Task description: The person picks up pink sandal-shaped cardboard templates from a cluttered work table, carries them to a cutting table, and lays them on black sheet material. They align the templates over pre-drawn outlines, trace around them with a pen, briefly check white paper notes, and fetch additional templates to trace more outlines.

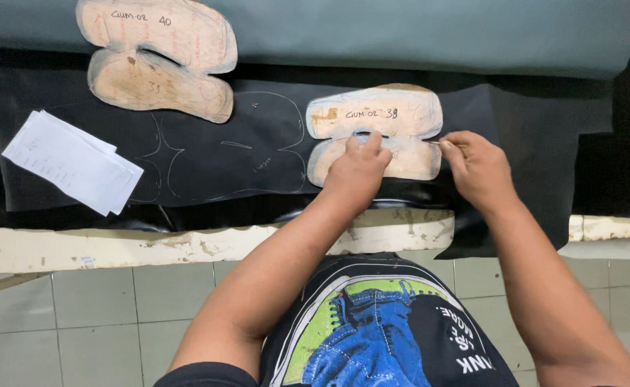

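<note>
tracing round cardboard pattern (374, 132) on black sheet (257, 154)
left hand (356, 170) presses pattern flat, fingers spread; right hand (478, 166) pinches thin marking tool (437, 142) at pattern's edge. keep pressure steady, tip tight to edge.

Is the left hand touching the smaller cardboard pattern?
Touching. The head view shows the left hand with its fingers pressed flat on the smaller cardboard pattern, no gap visible.

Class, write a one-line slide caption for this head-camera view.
Left hand presses a cardboard pattern onto black sheet material while the right hand traces its edge with a thin marking tool.
</note>
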